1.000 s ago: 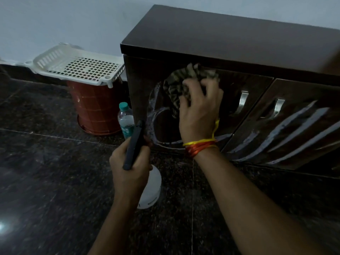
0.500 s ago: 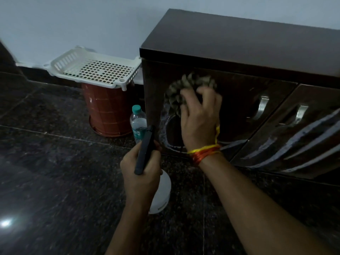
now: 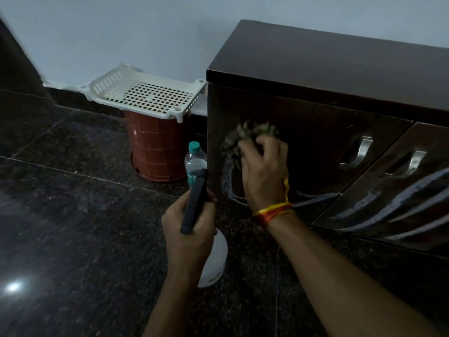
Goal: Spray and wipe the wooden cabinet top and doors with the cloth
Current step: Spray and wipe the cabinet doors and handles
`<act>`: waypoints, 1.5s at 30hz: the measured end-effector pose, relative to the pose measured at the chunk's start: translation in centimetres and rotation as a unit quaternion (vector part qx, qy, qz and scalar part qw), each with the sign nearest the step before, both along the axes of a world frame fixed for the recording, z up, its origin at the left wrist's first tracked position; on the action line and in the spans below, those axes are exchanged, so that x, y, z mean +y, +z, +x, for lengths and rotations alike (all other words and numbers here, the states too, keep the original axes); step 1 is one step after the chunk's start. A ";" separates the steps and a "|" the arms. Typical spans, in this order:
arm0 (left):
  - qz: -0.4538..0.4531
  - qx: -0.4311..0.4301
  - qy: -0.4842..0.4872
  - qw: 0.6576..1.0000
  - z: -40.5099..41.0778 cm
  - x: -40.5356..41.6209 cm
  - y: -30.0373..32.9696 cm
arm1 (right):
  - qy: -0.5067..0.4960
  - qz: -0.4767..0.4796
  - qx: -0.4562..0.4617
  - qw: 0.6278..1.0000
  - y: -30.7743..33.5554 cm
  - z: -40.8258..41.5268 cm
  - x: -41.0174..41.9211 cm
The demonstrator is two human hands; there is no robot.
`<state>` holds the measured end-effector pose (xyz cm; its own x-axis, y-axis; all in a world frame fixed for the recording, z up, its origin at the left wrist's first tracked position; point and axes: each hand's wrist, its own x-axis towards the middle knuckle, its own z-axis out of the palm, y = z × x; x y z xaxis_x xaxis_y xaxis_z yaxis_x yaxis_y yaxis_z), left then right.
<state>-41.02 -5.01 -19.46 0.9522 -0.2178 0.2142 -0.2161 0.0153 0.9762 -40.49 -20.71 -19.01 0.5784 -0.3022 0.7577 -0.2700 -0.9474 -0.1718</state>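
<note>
A low dark wooden cabinet (image 3: 340, 69) stands against the wall, with two doors and metal handles. My right hand (image 3: 264, 173) presses a bunched, patterned cloth (image 3: 245, 137) against the left door (image 3: 315, 152), near its left side. Pale wet streaks curve on that door below the cloth, and more streaks cross the right door (image 3: 398, 198). My left hand (image 3: 189, 229) holds a white spray bottle (image 3: 215, 259) with a black trigger head, low above the floor in front of the cabinet's left corner.
A white perforated plastic basket (image 3: 145, 93) rests on a brown upturned bucket (image 3: 155, 149) left of the cabinet. A small water bottle (image 3: 194, 161) with a green cap stands between the bucket and the cabinet. The floor is dark polished stone.
My right hand has slid the cloth a little downward on the left door. The view has shifted left, so the cabinet sits further right in the frame. The spray bottle stays held low.
</note>
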 end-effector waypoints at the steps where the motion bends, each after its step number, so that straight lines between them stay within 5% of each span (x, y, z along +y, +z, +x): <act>1: 0.008 -0.001 0.001 1.000 0.0 -0.1 0.0 | -0.004 -0.004 -0.031 1.000 1.3 0.5 0.0; 5: 0.015 0.010 -0.004 1.000 -0.1 -0.2 0.0 | -0.024 -0.043 -0.057 0.997 1.6 1.4 -0.1; 12: 0.007 0.030 0.003 1.000 -0.4 0.7 -0.2 | 0.018 -0.033 0.088 0.995 -4.0 -0.1 0.4; 19: 0.005 0.023 0.010 1.000 0.0 0.8 -0.6 | 0.008 -0.057 -0.109 0.992 4.6 3.1 0.8; 28: -0.005 0.029 -0.001 1.000 0.1 1.3 -0.8 | 0.060 -0.095 0.049 0.992 -3.9 1.5 0.9; 36: 0.010 0.034 0.006 0.999 0.2 1.4 -1.5 | 0.016 -0.093 -0.097 0.991 1.2 4.2 0.9; 45: 0.008 0.030 -0.006 1.000 -0.4 1.4 -1.8 | 0.072 -0.081 0.111 0.988 -7.4 2.2 1.3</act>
